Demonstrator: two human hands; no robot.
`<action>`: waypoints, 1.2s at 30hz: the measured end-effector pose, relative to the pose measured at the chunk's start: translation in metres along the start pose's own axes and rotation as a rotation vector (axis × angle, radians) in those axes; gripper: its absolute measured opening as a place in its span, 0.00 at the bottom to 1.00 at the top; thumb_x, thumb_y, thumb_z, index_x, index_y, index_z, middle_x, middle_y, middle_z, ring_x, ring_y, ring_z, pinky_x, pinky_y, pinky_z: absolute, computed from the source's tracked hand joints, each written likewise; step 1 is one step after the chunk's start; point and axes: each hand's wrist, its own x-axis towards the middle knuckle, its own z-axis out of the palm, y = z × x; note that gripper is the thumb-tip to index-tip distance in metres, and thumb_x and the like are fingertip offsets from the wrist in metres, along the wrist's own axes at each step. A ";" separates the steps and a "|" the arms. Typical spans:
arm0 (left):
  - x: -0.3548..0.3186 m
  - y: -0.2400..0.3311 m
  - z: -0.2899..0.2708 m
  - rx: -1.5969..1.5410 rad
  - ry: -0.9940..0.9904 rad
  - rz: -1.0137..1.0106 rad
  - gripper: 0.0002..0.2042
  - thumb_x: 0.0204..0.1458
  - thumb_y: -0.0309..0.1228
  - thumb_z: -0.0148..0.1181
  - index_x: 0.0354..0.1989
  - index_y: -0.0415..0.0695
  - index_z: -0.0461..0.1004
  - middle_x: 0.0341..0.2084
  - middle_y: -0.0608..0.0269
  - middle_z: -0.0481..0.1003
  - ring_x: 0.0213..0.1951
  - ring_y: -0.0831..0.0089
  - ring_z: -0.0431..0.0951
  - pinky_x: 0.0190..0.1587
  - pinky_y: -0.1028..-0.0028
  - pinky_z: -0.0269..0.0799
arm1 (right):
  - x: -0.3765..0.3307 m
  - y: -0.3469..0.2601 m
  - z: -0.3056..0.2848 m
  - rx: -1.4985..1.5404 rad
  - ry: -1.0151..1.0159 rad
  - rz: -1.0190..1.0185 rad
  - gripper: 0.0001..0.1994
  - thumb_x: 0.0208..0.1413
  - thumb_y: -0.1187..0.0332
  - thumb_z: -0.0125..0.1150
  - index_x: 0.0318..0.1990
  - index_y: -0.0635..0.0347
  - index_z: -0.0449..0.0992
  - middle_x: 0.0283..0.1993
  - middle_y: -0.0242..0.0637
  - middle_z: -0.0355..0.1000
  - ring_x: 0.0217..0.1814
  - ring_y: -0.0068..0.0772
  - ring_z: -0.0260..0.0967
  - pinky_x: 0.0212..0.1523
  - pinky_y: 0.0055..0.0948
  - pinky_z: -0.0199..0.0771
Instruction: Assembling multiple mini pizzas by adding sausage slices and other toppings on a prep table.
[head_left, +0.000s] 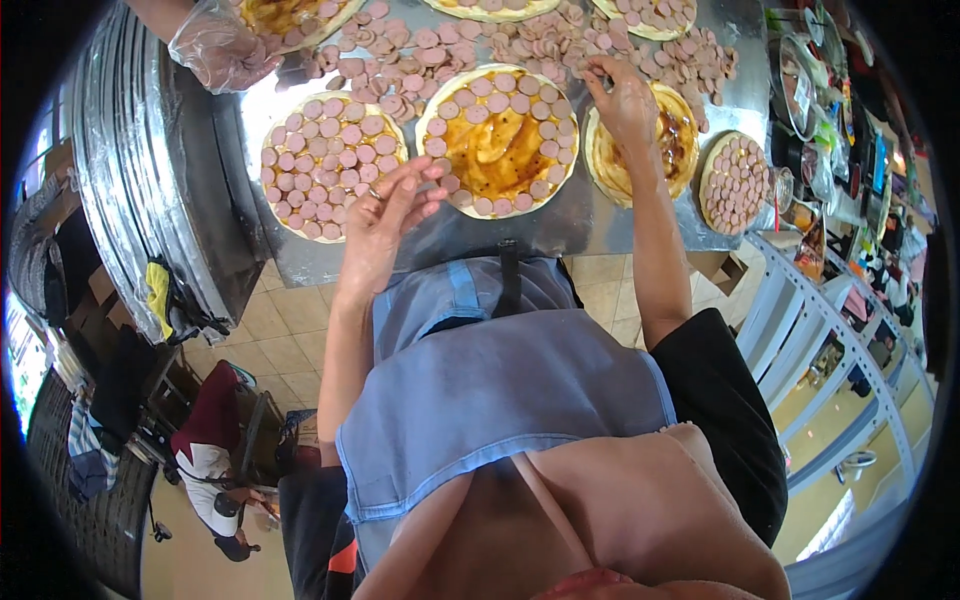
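Observation:
Bent fingers of my left hand (385,215) hold a sausage slice at the left rim of the middle pizza base (490,160). That base carries orange-brown sauce, with slices round its edge and bare sauce in the centre. Over the heap of pink sausage slices (430,55), at its near edge, my right hand (625,105) has its fingertips pinched together; what is in them is hidden. Below that hand lies a sauced base (655,150) with no slices visible on it. Left of the middle one, another pizza (330,165) is covered with slices.
A co-worker's gloved hand (225,50) is at a pizza (295,20) at the far left. One slice-covered pizza (735,183) lies by the right edge of the metal table (540,235). Curved stacked metal sheets (150,150) stand left, a grey slotted rack (850,350) right.

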 end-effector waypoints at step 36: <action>0.059 0.079 -0.054 0.842 0.432 0.394 0.16 0.59 0.33 0.53 0.54 0.41 0.71 0.32 0.57 0.78 0.39 0.82 0.73 0.40 0.81 0.67 | 0.032 0.017 -0.034 0.231 -0.111 0.293 0.17 0.51 0.69 0.64 0.49 0.61 0.75 0.50 0.47 0.72 0.49 0.39 0.74 0.47 0.34 0.75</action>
